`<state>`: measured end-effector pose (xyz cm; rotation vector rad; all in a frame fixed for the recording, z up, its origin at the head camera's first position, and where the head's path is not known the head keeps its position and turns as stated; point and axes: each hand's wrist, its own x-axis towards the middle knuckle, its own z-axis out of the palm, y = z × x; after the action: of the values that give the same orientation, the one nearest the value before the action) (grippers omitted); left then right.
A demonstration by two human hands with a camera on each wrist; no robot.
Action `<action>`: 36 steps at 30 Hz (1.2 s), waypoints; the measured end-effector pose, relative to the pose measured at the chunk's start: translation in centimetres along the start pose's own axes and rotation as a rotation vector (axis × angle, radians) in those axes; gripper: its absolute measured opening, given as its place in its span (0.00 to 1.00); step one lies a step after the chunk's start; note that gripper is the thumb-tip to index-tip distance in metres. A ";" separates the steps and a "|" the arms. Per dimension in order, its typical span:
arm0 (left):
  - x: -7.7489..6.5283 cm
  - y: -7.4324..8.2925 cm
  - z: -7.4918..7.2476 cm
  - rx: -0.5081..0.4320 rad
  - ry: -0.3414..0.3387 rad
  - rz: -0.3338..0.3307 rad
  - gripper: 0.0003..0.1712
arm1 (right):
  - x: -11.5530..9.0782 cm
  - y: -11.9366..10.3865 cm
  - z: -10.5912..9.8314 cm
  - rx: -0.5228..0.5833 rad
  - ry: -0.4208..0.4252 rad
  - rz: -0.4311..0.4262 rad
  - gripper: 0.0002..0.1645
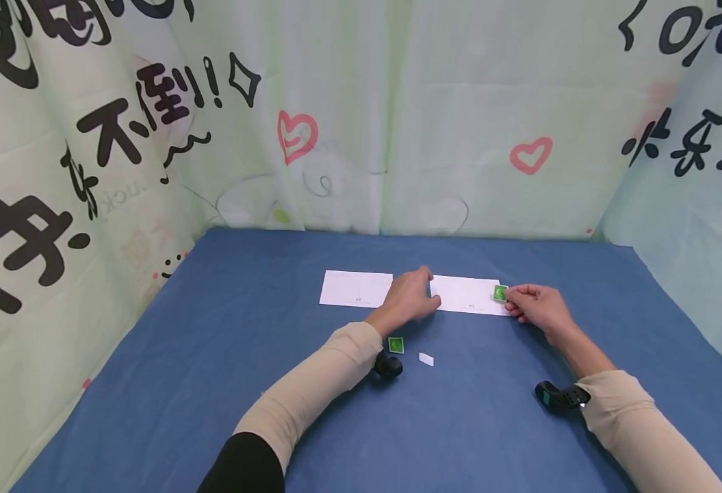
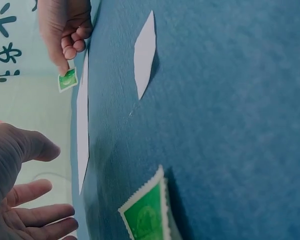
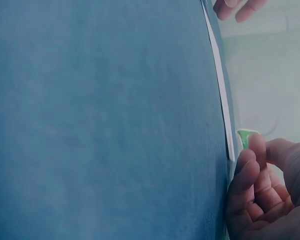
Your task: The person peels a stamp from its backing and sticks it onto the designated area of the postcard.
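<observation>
My right hand (image 1: 534,308) pinches a green postage stamp (image 1: 500,293) with a white perforated edge between thumb and forefinger. The stamp overlaps the upper right corner of the right-hand white envelope (image 1: 465,294) in the head view. In the left wrist view the same stamp (image 2: 68,80) hangs from the right fingertips, near the envelope (image 2: 83,130). My left hand (image 1: 408,293) is over the left end of that envelope, its thumb and fingers spread apart and holding nothing, as the left wrist view shows. A second green stamp (image 1: 395,345) lies on the cloth beside the left wrist.
Another white envelope (image 1: 356,288) lies left of the first, partly behind the left hand. A small white paper scrap (image 1: 426,359) sits near the second stamp. A blue cloth (image 1: 459,424) covers the table, and printed curtains (image 1: 434,123) hang behind and at both sides.
</observation>
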<state>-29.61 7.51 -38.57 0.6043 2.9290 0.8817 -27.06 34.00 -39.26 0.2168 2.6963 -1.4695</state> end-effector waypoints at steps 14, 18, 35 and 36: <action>0.8 -0.1 0.8 0.167 -0.043 0.015 0.28 | 2.3 0.5 -0.4 -0.038 -0.004 0.014 0.28; 0.7 0.0 1.1 0.180 -0.063 -0.004 0.27 | 2.6 0.4 -0.2 -0.067 -0.002 0.009 0.26; 0.7 0.0 1.3 0.235 -0.082 -0.002 0.22 | 4.2 -0.1 0.1 -0.185 0.026 0.013 0.21; 0.6 0.0 1.4 0.238 -0.082 0.001 0.22 | 4.2 0.0 0.2 -0.192 0.029 0.011 0.21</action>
<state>-30.02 8.50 -39.66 0.6349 2.9800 0.4973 -31.25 34.23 -39.83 0.2425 2.8302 -1.2037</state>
